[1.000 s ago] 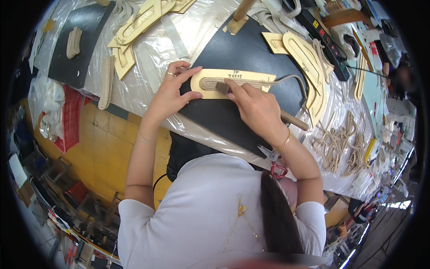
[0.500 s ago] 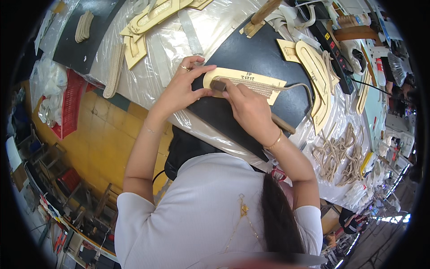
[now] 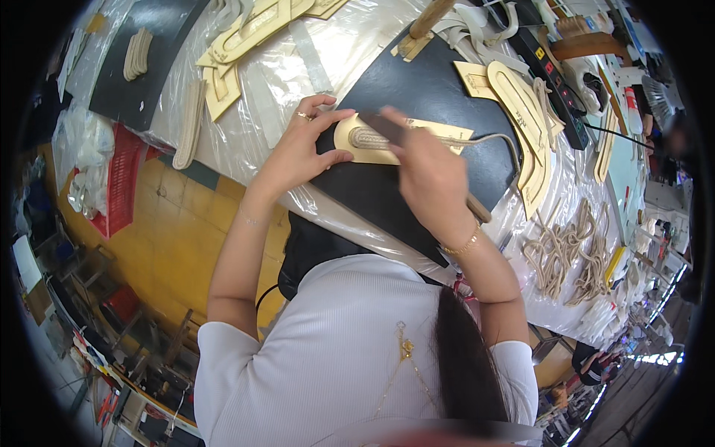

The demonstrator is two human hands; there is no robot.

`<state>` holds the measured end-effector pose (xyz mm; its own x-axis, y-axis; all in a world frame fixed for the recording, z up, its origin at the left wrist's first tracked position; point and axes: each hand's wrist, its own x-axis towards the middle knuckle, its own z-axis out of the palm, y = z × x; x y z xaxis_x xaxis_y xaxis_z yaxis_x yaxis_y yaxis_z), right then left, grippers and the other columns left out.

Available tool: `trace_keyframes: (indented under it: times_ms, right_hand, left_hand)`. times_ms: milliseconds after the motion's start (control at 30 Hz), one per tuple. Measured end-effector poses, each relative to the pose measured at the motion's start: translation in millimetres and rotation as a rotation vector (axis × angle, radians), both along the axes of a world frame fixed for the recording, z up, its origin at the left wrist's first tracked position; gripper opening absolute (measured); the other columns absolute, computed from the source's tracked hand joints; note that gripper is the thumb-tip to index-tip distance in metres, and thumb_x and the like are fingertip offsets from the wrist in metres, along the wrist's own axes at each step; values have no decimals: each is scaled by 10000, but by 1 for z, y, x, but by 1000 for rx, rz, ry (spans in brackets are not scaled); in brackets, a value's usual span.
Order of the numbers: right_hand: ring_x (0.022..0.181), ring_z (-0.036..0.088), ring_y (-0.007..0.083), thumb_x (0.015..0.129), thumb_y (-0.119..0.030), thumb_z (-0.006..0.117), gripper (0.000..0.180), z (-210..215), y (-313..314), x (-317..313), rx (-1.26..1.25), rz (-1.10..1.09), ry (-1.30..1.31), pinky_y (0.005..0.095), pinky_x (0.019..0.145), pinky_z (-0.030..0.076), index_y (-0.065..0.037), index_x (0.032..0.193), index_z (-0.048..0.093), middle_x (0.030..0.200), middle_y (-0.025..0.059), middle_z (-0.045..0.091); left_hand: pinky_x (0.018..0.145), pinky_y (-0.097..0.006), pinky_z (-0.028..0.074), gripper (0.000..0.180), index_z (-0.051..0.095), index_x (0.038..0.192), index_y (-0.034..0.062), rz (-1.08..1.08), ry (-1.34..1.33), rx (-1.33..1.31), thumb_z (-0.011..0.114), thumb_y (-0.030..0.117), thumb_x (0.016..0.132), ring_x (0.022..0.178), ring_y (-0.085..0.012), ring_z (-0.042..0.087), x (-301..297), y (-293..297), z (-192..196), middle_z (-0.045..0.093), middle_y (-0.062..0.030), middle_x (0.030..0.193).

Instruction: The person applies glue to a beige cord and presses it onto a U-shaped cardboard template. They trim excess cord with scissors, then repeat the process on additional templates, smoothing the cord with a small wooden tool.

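Observation:
On the black mat (image 3: 477, 167) lies a cream template board (image 3: 439, 128) with a rounded left end and a slot. Beige cord (image 3: 365, 139) is laid in rows inside the slot, its tail running off to the right. My left hand (image 3: 302, 145) grips the board's left end, index finger on the far edge and thumb on the near one. My right hand (image 3: 432, 175) is closed round a hammer, whose blurred dark head (image 3: 381, 127) is raised over the board and hides part of it. The wooden handle (image 3: 479, 209) sticks out behind my hand.
More cream templates (image 3: 525, 134) lie to the right, near a black power strip (image 3: 555, 93). A tangle of beige cord (image 3: 566, 249) sits at the right. A wooden post (image 3: 428, 21) stands at the far side. A red basket (image 3: 121, 179) is on the left.
The hammer head has lifted off the cord and moved slightly right with my right hand. My left hand keeps its hold on the board.

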<state>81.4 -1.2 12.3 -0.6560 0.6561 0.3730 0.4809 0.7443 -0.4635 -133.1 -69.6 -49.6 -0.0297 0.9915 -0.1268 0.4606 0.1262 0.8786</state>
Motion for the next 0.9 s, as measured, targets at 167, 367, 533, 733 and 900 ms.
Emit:
trace_keyframes:
  times_ms: [167, 367, 533, 733, 900]
  right_hand:
    - [651, 681, 245, 986, -239, 602, 264, 3, 0, 4, -68, -69, -91, 364, 548, 531, -85, 1195, 648, 739, 87, 637]
    - [637, 672, 258, 976, -239, 623, 320, -2, 2, 9, -137, -66, -181, 373, 538, 528, -90, 1259, 637, 775, 86, 638]
    - [636, 670, 258, 979, -249, 617, 318, 0, -2, 25, -63, -109, -96, 373, 547, 534, -88, 1252, 648, 784, 79, 639]
    - [646, 659, 236, 964, -247, 643, 335, 2, 0, 43, -23, -196, -50, 357, 556, 532, -97, 1263, 657, 788, 62, 631]
    - [624, 634, 243, 906, -151, 704, 403, -4, 6, 59, -121, -256, -332, 360, 569, 506, -119, 1304, 651, 790, 62, 616]
  left_hand:
    - [1085, -408, 437, 675, 631, 1339, 132, -9, 54, -17, 895, 192, 721, 1231, -268, 495, 3, 0, 8, 405, -78, 1452]
    - [1033, -423, 446, 629, 635, 1297, 94, 87, 409, 152, 885, 204, 731, 1175, -313, 504, 27, 2, 23, 503, -118, 1304]
    - [974, -435, 455, 515, 637, 1196, 27, 146, 389, 142, 861, 165, 753, 1099, -346, 518, 53, 1, 26, 540, -147, 1157]
    - [954, -435, 461, 456, 640, 1138, 6, 117, 449, 96, 852, 128, 753, 1060, -353, 537, 58, 6, 27, 548, -163, 1126]
    - [953, -429, 469, 393, 642, 1066, 3, 113, 501, 36, 851, 125, 757, 1078, -350, 557, 63, 12, 34, 569, -151, 1106]
